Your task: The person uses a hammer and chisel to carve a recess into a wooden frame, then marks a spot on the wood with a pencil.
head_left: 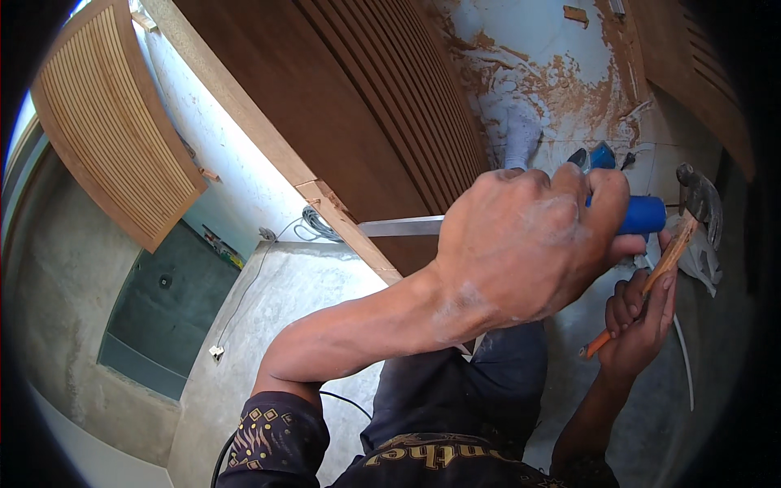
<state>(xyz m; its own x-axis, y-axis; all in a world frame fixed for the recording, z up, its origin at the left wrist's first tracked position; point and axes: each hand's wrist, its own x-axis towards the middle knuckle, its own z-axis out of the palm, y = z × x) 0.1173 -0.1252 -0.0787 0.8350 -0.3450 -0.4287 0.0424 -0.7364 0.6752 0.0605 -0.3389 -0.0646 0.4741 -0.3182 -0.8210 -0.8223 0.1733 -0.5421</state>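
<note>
My left hand [529,236] is closed around the blue handle of a chisel [643,214]. The chisel's flat steel blade [403,226] reaches left to a notch in the light wooden edge strip [338,213] of a dark brown slatted panel [366,98]. My right hand [643,317] grips the orange wooden handle of a hammer [700,203], whose grey steel head is raised just right of the chisel's handle end. The left forearm crosses the middle of the view and hides part of my legs.
A curved light slatted wooden panel [110,114] stands at the upper left. A grey cable [313,224] coils near the white wall. Bare concrete floor [268,325] lies below, with a sunken grey recess [163,309] at left. Sawdust-smeared floor [553,73] and another blue tool [600,154] are beyond.
</note>
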